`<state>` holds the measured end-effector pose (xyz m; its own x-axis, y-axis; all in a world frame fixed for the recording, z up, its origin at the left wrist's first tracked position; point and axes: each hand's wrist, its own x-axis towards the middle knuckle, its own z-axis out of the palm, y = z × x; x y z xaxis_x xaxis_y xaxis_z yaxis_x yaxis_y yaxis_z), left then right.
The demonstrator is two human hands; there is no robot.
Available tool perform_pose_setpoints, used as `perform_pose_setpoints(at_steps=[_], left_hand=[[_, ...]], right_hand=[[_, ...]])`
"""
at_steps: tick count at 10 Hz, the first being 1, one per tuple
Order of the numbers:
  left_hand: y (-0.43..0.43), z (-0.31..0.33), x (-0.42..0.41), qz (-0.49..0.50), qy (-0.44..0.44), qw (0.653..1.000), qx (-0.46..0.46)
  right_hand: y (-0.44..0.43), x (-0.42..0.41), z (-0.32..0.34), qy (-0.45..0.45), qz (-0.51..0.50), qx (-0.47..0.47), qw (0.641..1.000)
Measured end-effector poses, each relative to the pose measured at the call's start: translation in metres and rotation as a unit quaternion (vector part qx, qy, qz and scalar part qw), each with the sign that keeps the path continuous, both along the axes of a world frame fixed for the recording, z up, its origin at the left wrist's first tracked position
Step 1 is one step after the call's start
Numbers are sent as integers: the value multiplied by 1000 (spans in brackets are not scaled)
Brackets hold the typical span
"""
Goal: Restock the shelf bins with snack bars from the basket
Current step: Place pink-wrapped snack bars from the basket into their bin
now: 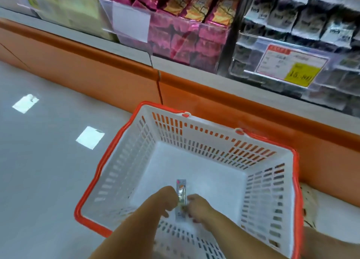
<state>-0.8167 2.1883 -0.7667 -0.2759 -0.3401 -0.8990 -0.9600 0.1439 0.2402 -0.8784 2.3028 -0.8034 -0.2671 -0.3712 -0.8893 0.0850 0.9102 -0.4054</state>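
Left hand (165, 199) reaches down into the basket (124, 161) from the near side, fingers curled in and their tips pressed to the left edge of the snack bar (180, 186); it reads as a pinch rather than a resting touch, though blur hides the thumb's exact contact. The bar, the only one visible in the basket, lies lengthwise on or just above the white bottom near the front wall; whether it has cleared the bottom cannot be told. Right hand (198, 206) mirrors the other, knuckles up and fingers bent against the bar's right edge, so the wrapper sits gripped between the two hands; I judge the doubled hold is there to pry a thin, flat pack off a smooth floor.

The basket stands on the grey floor just beside the orange shelf base (97, 64), probably parked there to keep each trip short; above it the clear bin of pink packs (175, 40) looks well filled; further right the bin of dark packets (292, 25) carries a yellow price tag (292, 66). With one bar left, the restock seems nearly done.
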Motion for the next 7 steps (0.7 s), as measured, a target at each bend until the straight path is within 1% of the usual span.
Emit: perform_pose_setpoints(at_steps=[1, 2, 3, 4, 5, 6, 7], left_hand=[[6, -20, -3, 47, 0, 999, 21], [6, -23, -6, 87, 9, 995, 37], [2, -15, -10, 164, 56, 983, 58], [0, 0, -11, 233, 106, 964, 76], [3, 31, -11, 304, 169, 931, 112], [4, 50, -11, 281, 211, 929, 113], [8, 84, -17, 244, 266, 926, 109]], right_hand=[[-12, 6, -6, 12, -21, -29, 999], [-6, 8, -7, 4, -77, -40, 996], [5, -4, 2, -22, -176, -90, 980], [9, -17, 17, -38, -218, -129, 967], [15, -30, 47, -35, -222, -194, 955], [22, -34, 70, -15, -231, -233, 945], [34, -37, 112, 28, -238, -276, 931]])
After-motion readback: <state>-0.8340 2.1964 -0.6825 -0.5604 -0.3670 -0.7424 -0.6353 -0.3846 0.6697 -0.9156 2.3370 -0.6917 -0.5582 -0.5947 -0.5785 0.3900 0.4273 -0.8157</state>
